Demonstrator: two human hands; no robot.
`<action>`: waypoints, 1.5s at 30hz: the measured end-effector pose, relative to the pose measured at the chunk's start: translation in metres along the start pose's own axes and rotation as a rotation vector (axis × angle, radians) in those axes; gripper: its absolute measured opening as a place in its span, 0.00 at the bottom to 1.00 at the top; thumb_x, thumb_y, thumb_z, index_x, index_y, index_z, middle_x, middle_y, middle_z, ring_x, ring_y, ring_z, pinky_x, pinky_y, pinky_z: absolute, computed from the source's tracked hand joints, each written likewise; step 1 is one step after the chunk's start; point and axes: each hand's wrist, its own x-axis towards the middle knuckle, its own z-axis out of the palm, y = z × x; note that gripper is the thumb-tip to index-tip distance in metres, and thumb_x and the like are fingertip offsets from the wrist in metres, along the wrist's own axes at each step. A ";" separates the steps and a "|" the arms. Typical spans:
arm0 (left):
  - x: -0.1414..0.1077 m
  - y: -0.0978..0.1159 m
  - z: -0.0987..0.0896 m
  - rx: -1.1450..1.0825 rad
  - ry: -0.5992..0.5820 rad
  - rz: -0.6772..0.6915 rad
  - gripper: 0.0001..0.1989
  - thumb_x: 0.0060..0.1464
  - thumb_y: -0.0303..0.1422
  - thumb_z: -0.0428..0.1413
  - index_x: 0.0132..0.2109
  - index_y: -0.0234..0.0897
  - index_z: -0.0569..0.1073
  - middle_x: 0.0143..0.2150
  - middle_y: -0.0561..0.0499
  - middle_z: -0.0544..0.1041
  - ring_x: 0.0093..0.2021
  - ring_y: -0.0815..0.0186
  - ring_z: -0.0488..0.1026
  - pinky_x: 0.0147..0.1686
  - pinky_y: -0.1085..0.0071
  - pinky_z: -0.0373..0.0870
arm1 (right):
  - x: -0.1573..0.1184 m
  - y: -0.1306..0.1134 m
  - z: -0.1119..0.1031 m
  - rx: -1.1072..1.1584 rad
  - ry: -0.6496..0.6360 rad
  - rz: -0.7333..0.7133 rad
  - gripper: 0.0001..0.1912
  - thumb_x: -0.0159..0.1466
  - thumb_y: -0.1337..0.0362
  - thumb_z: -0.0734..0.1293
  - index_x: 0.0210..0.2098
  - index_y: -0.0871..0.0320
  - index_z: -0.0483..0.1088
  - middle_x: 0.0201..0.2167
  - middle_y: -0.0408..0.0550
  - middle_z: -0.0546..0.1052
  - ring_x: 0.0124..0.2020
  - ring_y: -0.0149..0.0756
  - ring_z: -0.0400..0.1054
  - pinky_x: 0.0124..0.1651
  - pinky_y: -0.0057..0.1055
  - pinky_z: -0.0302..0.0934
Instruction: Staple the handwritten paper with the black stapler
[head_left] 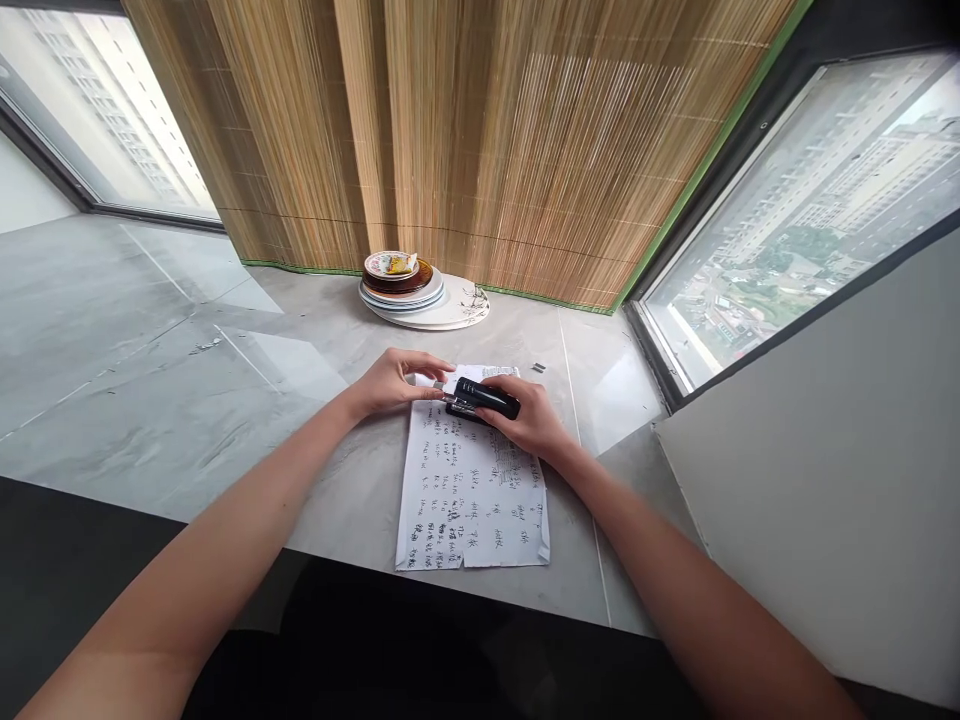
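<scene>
My right hand (529, 412) is wrapped round a black stapler (487, 398), thumb on the near side and fingers on the far side. The stapler's front end points left. At that end my left hand (397, 382) closes its thumb and fingers on a small white piece of paper (450, 383), partly hidden by the fingers. The paper's edge meets the stapler's mouth; how far in it sits I cannot tell. Under both lies a large white sheet (480, 500) with handwriting, its near corners creased and its near edge torn.
Two small dark strips (538, 367) lie right of the sheet. Behind stand stacked plates (401, 290) on an oval platter (469, 300), a yellow packet (403, 265) on top. A bamboo blind (465, 150) hangs behind the grey tiled ledge (225, 400); windows flank it.
</scene>
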 end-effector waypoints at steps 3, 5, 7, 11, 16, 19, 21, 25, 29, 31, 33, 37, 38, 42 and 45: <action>0.000 -0.001 -0.001 0.091 -0.039 -0.038 0.25 0.48 0.40 0.71 0.53 0.40 0.81 0.41 0.45 0.84 0.44 0.60 0.80 0.50 0.62 0.75 | 0.000 -0.001 0.000 -0.004 0.000 0.005 0.15 0.63 0.60 0.72 0.49 0.52 0.74 0.44 0.47 0.81 0.44 0.42 0.75 0.49 0.41 0.68; 0.001 -0.001 -0.001 0.090 -0.053 -0.073 0.24 0.47 0.41 0.71 0.52 0.40 0.82 0.40 0.45 0.84 0.43 0.60 0.80 0.47 0.63 0.75 | 0.001 -0.002 -0.001 -0.006 -0.003 0.012 0.15 0.63 0.59 0.72 0.48 0.52 0.74 0.44 0.47 0.81 0.44 0.42 0.75 0.48 0.41 0.68; 0.001 0.000 0.000 0.095 -0.058 -0.068 0.20 0.48 0.42 0.70 0.48 0.41 0.83 0.40 0.45 0.84 0.41 0.60 0.79 0.44 0.64 0.75 | 0.001 -0.002 -0.001 -0.005 -0.008 0.015 0.14 0.63 0.58 0.72 0.48 0.51 0.74 0.44 0.47 0.81 0.44 0.42 0.75 0.49 0.41 0.68; 0.003 0.005 0.003 0.122 -0.079 0.012 0.12 0.50 0.43 0.69 0.39 0.41 0.85 0.38 0.45 0.83 0.39 0.60 0.78 0.41 0.64 0.73 | 0.001 -0.002 -0.001 0.000 -0.012 0.015 0.14 0.64 0.58 0.72 0.49 0.52 0.74 0.45 0.48 0.81 0.45 0.43 0.75 0.50 0.43 0.68; 0.003 0.006 0.003 0.096 -0.081 0.025 0.11 0.50 0.40 0.70 0.39 0.41 0.86 0.37 0.44 0.83 0.39 0.60 0.78 0.40 0.65 0.72 | 0.001 -0.001 0.000 0.002 -0.003 0.005 0.14 0.64 0.59 0.72 0.49 0.52 0.73 0.46 0.48 0.80 0.45 0.42 0.75 0.50 0.42 0.68; 0.003 0.006 0.003 0.079 -0.102 0.020 0.10 0.50 0.39 0.69 0.40 0.41 0.86 0.38 0.44 0.83 0.39 0.60 0.78 0.40 0.66 0.72 | 0.000 0.000 0.000 0.007 -0.001 -0.003 0.14 0.64 0.59 0.72 0.49 0.52 0.73 0.46 0.48 0.80 0.45 0.42 0.75 0.50 0.42 0.68; 0.003 0.006 0.003 0.075 -0.110 0.021 0.10 0.51 0.39 0.69 0.40 0.41 0.86 0.38 0.44 0.83 0.39 0.61 0.78 0.40 0.66 0.73 | 0.000 0.000 0.001 0.008 -0.006 -0.003 0.14 0.64 0.59 0.72 0.49 0.52 0.73 0.45 0.48 0.80 0.45 0.42 0.75 0.50 0.41 0.68; 0.002 0.004 -0.002 0.087 -0.138 0.034 0.10 0.51 0.39 0.69 0.41 0.42 0.86 0.39 0.44 0.83 0.40 0.60 0.79 0.42 0.65 0.74 | 0.000 0.000 0.001 0.013 -0.009 0.002 0.15 0.64 0.59 0.72 0.49 0.52 0.74 0.45 0.48 0.80 0.45 0.42 0.75 0.51 0.41 0.68; 0.000 -0.001 -0.013 0.067 -0.155 0.024 0.10 0.50 0.39 0.69 0.40 0.42 0.86 0.41 0.43 0.83 0.41 0.59 0.80 0.44 0.64 0.76 | 0.001 0.001 0.000 0.021 -0.008 0.020 0.14 0.64 0.60 0.72 0.49 0.52 0.74 0.46 0.48 0.81 0.46 0.42 0.75 0.51 0.42 0.68; -0.001 -0.003 -0.017 0.041 -0.156 0.021 0.09 0.51 0.38 0.69 0.40 0.42 0.86 0.41 0.43 0.83 0.41 0.59 0.80 0.44 0.64 0.76 | 0.001 0.001 0.000 0.020 0.011 0.028 0.14 0.64 0.60 0.72 0.49 0.52 0.75 0.45 0.48 0.81 0.45 0.42 0.75 0.51 0.42 0.68; -0.002 -0.003 -0.018 0.035 -0.154 0.025 0.07 0.53 0.37 0.67 0.38 0.41 0.86 0.40 0.43 0.83 0.41 0.60 0.80 0.44 0.65 0.76 | 0.002 0.001 0.000 0.022 0.029 0.033 0.13 0.64 0.61 0.72 0.48 0.52 0.75 0.44 0.48 0.81 0.44 0.42 0.74 0.50 0.42 0.68; 0.000 0.001 -0.008 0.027 -0.159 0.039 0.07 0.55 0.37 0.65 0.35 0.39 0.84 0.39 0.43 0.83 0.40 0.59 0.79 0.41 0.65 0.76 | 0.001 -0.001 0.000 0.030 0.035 0.020 0.13 0.63 0.61 0.72 0.48 0.53 0.75 0.43 0.48 0.81 0.44 0.43 0.74 0.50 0.43 0.67; 0.001 0.002 -0.004 0.032 -0.158 0.040 0.07 0.55 0.37 0.65 0.36 0.39 0.83 0.38 0.43 0.82 0.40 0.59 0.79 0.41 0.65 0.75 | 0.001 -0.002 0.001 0.033 0.023 0.010 0.13 0.64 0.61 0.72 0.48 0.52 0.75 0.43 0.48 0.80 0.44 0.43 0.74 0.50 0.42 0.67; 0.004 0.002 0.013 0.113 -0.069 0.040 0.09 0.52 0.31 0.65 0.41 0.40 0.77 0.36 0.51 0.80 0.38 0.63 0.75 0.43 0.66 0.70 | -0.001 -0.005 0.003 0.024 -0.052 -0.044 0.13 0.66 0.60 0.71 0.50 0.52 0.73 0.43 0.48 0.79 0.45 0.43 0.72 0.50 0.41 0.66; 0.005 0.000 0.017 0.148 -0.065 0.051 0.07 0.53 0.29 0.62 0.40 0.40 0.74 0.35 0.54 0.77 0.36 0.66 0.72 0.40 0.69 0.67 | 0.000 -0.009 0.005 0.011 -0.077 -0.066 0.13 0.67 0.60 0.70 0.50 0.52 0.71 0.43 0.49 0.78 0.45 0.43 0.71 0.50 0.41 0.66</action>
